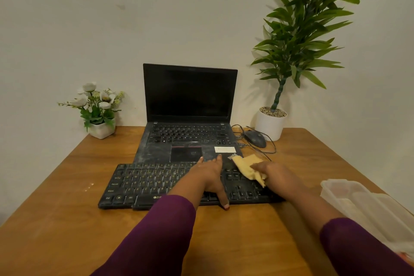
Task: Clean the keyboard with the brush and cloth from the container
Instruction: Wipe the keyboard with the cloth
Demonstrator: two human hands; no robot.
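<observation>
A black external keyboard (145, 184) lies on the wooden table in front of a dusty open laptop. My left hand (209, 175) lies across the keyboard's middle, fingers stretched to its far edge and thumb hooked over its near edge. My right hand (271, 172) grips a yellow cloth (247, 167) over the keyboard's right end, near the laptop's front right corner. A clear plastic container (363, 204) stands at the table's right edge. No brush is visible.
The laptop (190, 101) stands open behind the keyboard. A wired mouse (255, 138) and its cable lie to its right. A tall plant in a white pot (270, 124) stands at back right, a small flower pot (102, 130) at back left.
</observation>
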